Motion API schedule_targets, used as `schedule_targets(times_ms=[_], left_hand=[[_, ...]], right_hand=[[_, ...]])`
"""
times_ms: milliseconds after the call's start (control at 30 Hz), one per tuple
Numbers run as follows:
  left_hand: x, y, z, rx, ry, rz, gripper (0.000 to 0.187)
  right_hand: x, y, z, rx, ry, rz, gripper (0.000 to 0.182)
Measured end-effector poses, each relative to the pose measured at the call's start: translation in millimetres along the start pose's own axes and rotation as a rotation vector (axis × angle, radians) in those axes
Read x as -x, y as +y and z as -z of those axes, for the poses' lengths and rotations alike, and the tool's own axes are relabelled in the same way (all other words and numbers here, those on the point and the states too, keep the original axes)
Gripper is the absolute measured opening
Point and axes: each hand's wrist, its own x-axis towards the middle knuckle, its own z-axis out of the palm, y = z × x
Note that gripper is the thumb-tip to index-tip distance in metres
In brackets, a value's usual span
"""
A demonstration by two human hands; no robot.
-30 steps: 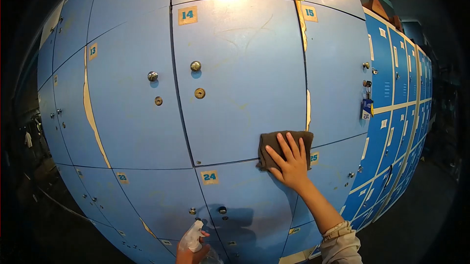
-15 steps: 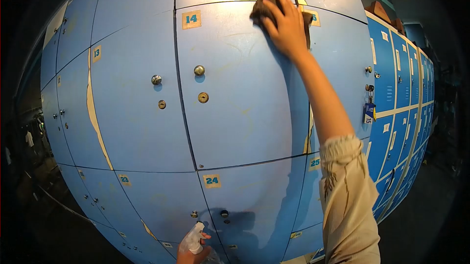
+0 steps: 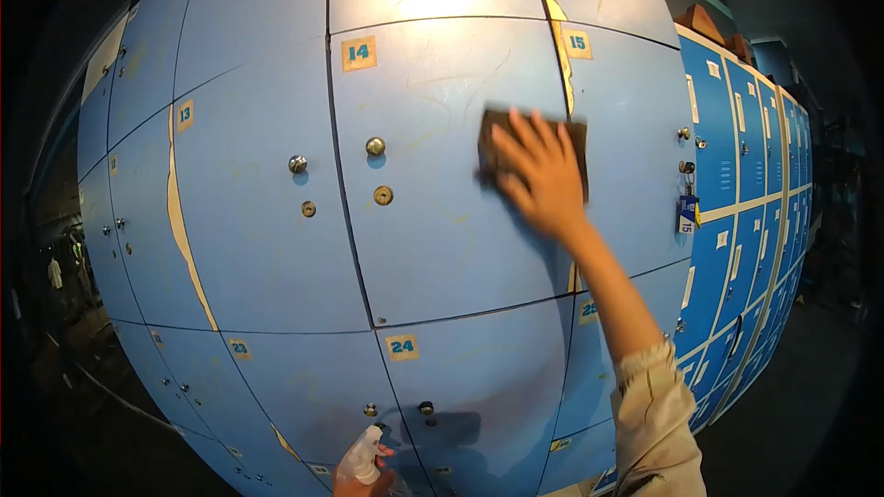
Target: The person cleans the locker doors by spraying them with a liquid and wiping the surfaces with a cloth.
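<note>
My right hand (image 3: pixel 543 175) presses a dark cloth (image 3: pixel 497 133) against the right side of blue locker door 14 (image 3: pixel 451 248), near the seam with door 15 (image 3: pixel 635 156). Its fingers are spread over the cloth. Low in the view, my left hand (image 3: pixel 357 486) is wrapped round a clear spray bottle with a white nozzle (image 3: pixel 366 449), in front of the doors below. The bottle's lower part is cut off by the frame edge.
Door 13 (image 3: pixel 249 221) is on the left and door 24 (image 3: pixel 479 377) below. Metal knobs (image 3: pixel 375 146) and locks stick out from the doors. Keys with a blue tag (image 3: pixel 687 211) hang at the right. More blue lockers (image 3: pixel 737 175) stand beyond.
My right hand has moved down door 14 with the cloth, from its top edge towards the middle. My left hand still holds the spray bottle at the bottom.
</note>
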Motion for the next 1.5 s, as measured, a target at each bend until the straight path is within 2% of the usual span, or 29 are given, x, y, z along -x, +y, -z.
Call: schedule_targets(times_ms=[100, 133, 200, 233, 300, 400, 467, 500, 600, 633, 700, 800, 900, 967, 1000, 1100, 1200, 1300, 1400, 1500], left_hand=[[-11, -16, 0, 0.01, -0.023, -0.037, 0.022], [-21, -29, 6, 0.058, -0.048, 0.047, 0.023], [-39, -54, 19, 0.152, -0.096, 0.228, 0.025], [-34, -37, 10, 0.082, -0.11, 0.291, 0.026], [-21, 13, -13, -0.064, -0.14, 0.422, 0.03], [-56, -41, 25, 0.223, -0.274, 0.749, 0.047], [-38, -36, 23, -0.405, -0.349, -0.009, 0.056], [-27, -32, 22, -0.706, -0.363, -0.399, 0.061], [-12, -6, 13, -0.578, -0.324, -0.267, 0.071], [-9, -1, 14, -0.605, -0.304, -0.234, 0.07], [-6, 5, 17, -0.658, -0.264, -0.169, 0.07], [-10, -22, 28, -0.694, -0.165, -0.559, 0.065], [-10, -21, 29, -0.565, -0.189, -0.656, 0.059], [-5, -20, 32, -0.452, -0.17, -0.421, 0.053], [-2, -19, 33, -0.394, -0.162, -0.303, 0.051], [0, -9, 27, -0.372, -0.178, -0.349, 0.039], [12, 18, 9, -0.105, -0.083, -0.066, 0.025], [7, 15, 15, -0.187, -0.104, 0.051, 0.026], [-5, -15, 28, 0.075, -0.1, 0.156, 0.035], [-2, 2, 15, -0.24, -0.185, -0.202, 0.046]], right_hand=[[89, -41, 15, -0.042, -0.221, 0.031, 0.069], [115, -53, 21, -0.069, -0.323, 0.044, 0.069], [161, -69, 21, -0.068, -0.357, 0.097, 0.069], [173, -73, 18, -0.052, -0.335, 0.124, 0.069], [175, -72, 20, -0.035, -0.337, 0.163, 0.069], [140, -56, 16, -0.031, -0.314, 0.225, 0.072], [101, -44, 13, -0.077, -0.26, 0.227, 0.078], [81, -34, 5, -0.038, -0.151, 0.254, 0.076], [6, 0, -10, 0.028, 0.067, 0.182, 0.069], [-22, 8, -9, 0.03, 0.082, 0.086, 0.065], [-80, 35, -13, 0.01, 0.206, 0.023, 0.055], [-147, 68, -23, 0.074, 0.339, 0.043, 0.043], [-171, 75, -29, 0.127, 0.348, -0.033, 0.043], [-173, 74, -32, 0.167, 0.367, -0.06, 0.044], [-168, 73, -32, 0.17, 0.364, -0.025, 0.044], [-145, 70, -30, 0.144, 0.318, 0.097, 0.046], [-103, 51, -18, 0.065, 0.119, 0.085, 0.053], [-40, 21, -3, 0.006, -0.038, 0.089, 0.06], [40, -17, 12, -0.059, -0.216, 0.09, 0.07], [124, -52, 17, -0.118, -0.356, 0.169, 0.068]])
